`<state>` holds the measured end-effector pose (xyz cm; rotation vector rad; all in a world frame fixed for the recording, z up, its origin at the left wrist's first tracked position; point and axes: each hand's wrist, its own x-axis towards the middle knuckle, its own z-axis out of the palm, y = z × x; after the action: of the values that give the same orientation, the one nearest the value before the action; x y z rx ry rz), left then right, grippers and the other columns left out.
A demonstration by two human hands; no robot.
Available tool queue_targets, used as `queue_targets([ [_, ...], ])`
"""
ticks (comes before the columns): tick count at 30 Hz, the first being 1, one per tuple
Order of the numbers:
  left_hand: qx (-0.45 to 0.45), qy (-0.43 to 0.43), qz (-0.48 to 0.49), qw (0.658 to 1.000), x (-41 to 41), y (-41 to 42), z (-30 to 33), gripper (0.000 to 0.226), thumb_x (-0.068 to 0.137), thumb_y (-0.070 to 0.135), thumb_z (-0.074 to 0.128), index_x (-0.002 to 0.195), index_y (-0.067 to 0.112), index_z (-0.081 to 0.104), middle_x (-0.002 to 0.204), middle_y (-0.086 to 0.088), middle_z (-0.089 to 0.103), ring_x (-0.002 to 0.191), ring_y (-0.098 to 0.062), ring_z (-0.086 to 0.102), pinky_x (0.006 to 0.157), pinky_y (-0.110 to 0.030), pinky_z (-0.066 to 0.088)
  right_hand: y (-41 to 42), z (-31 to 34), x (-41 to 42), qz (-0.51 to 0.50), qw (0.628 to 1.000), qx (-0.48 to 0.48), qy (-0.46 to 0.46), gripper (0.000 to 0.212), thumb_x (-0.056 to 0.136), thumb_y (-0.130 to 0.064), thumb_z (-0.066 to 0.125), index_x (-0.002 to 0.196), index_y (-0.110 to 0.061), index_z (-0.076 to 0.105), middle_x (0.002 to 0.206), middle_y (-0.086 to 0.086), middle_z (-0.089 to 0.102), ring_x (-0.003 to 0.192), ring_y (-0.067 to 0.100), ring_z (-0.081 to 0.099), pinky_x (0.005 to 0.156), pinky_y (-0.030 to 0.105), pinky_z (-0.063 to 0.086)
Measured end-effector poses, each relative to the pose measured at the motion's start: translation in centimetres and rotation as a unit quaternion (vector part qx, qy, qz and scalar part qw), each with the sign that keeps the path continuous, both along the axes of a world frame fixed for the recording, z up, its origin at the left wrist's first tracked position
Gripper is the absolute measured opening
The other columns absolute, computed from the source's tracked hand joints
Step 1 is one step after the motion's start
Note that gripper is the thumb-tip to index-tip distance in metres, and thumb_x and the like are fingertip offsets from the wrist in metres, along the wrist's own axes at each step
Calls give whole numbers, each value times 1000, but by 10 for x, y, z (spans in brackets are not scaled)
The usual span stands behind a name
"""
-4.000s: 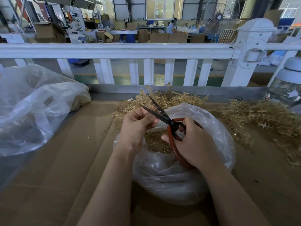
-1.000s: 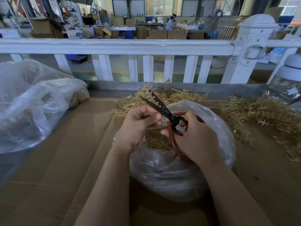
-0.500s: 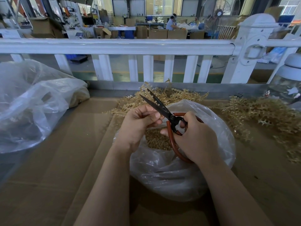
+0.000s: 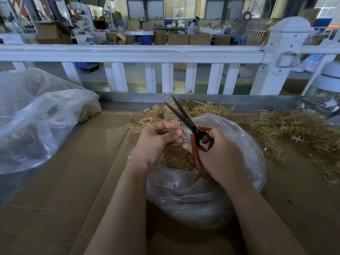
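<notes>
Scissors (image 4: 196, 129) edged right, blades (image 4: 178, 111) still parted: cut pending.
Your left hand (image 4: 158, 139) pinches a gold piece (image 4: 181, 133) at the blades; your right hand (image 4: 220, 156) grips the handles (image 4: 194, 150).

Scissors (image 4: 195, 128): blades (image 4: 189, 122) noted as dull black, handles (image 4: 197, 162) coated red-brown. Bag (image 4: 193, 199): clear film, milky white where creased. Pieces (image 4: 176, 160) seen inside it: pale gold. Sprigs (image 4: 294, 126) are recorded as the same straw-toned gold, with a spiky branching pattern. Cardboard (image 4: 64, 181): plain brown, unprinted. Second bag (image 4: 36, 116): clear, greyed in the folds. Railing (image 4: 128, 52): white throughout. Floor (image 4: 137, 88) behind it is marked green, with a yellow line. Jar (image 4: 323, 100): clear glass, white star printed on it; lid (image 4: 331, 78) white.
</notes>
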<state>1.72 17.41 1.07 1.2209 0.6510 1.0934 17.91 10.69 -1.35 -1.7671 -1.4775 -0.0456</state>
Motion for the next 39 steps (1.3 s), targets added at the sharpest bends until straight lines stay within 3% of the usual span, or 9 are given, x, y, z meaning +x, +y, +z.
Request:
queue_targets([
  [6, 25, 66, -10, 997, 1, 1, -2, 10, 79, 0, 74, 83, 9, 71, 74, -9, 74, 65, -16, 70, 64, -22, 54, 6, 1, -1, 34, 983, 9, 183, 29, 81, -60, 73, 78, -33, 63, 71, -20, 67, 63, 1, 65, 57, 21, 52],
  [11, 41, 109, -34, 993, 5, -2, -3, 16, 77, -4, 76, 76, 12, 75, 77, -12, 75, 65, -17, 71, 62, -19, 54, 10, 2, -7, 87, 955, 18, 283, 21, 84, -38, 78, 70, -25, 70, 63, -11, 70, 54, 1, 64, 47, 11, 44],
  [20, 94, 150, -3, 984, 8, -5, -2, 12, 78, -8, 75, 86, 0, 77, 66, -2, 72, 53, -8, 60, 56, -14, 49, 10, 6, -10, 98, 945, 10, 312, 17, 83, -24, 79, 72, -32, 68, 66, -16, 72, 60, 1, 67, 51, 13, 49],
  [25, 106, 148, 7, 983, 6, -6, -1, 9, 83, 4, 75, 80, 11, 79, 70, -14, 71, 50, -13, 55, 46, -18, 42, 12, 6, -10, 92, 942, 15, 323, 14, 82, -28, 81, 74, -28, 69, 68, -14, 72, 60, 2, 67, 51, 14, 48],
  [27, 101, 131, 32, 986, 7, -6, -1, 7, 80, 6, 79, 76, 10, 74, 70, -19, 66, 55, -24, 56, 51, -29, 48, 11, 6, -10, 95, 941, 17, 325, 14, 82, -30, 80, 74, -25, 70, 65, -12, 71, 57, 2, 66, 50, 14, 47],
  [29, 109, 131, 88, 981, 6, -4, -3, 21, 76, 9, 83, 80, 13, 63, 70, -9, 57, 63, -20, 52, 61, -32, 51, 10, 7, -10, 102, 937, 21, 334, 17, 85, -27, 78, 71, -24, 69, 59, -11, 68, 52, 0, 63, 48, 12, 44],
  [34, 129, 203, 64, 969, 3, 0, -4, 63, 70, 42, 82, 126, 40, 51, 124, 5, 44, 108, 1, 47, 93, -17, 43, 9, 10, -9, 133, 923, 21, 360, 19, 85, -21, 78, 69, -27, 71, 60, -12, 68, 53, -1, 62, 49, 11, 45],
  [37, 125, 187, 29, 974, 4, -1, -2, 54, 68, 43, 85, 115, 37, 60, 134, 6, 45, 123, -4, 47, 98, -17, 39, 11, 9, -8, 158, 915, 25, 371, 26, 85, -19, 77, 69, -40, 73, 60, -11, 68, 54, -1, 61, 52, 12, 48],
  [39, 107, 129, 15, 986, 5, -1, -2, 42, 69, 27, 87, 103, 20, 64, 131, -4, 54, 121, -21, 55, 96, -33, 49, 13, 6, -6, 152, 917, 28, 367, 27, 84, -18, 76, 70, -41, 72, 60, -12, 67, 54, -1, 61, 53, 12, 49],
])
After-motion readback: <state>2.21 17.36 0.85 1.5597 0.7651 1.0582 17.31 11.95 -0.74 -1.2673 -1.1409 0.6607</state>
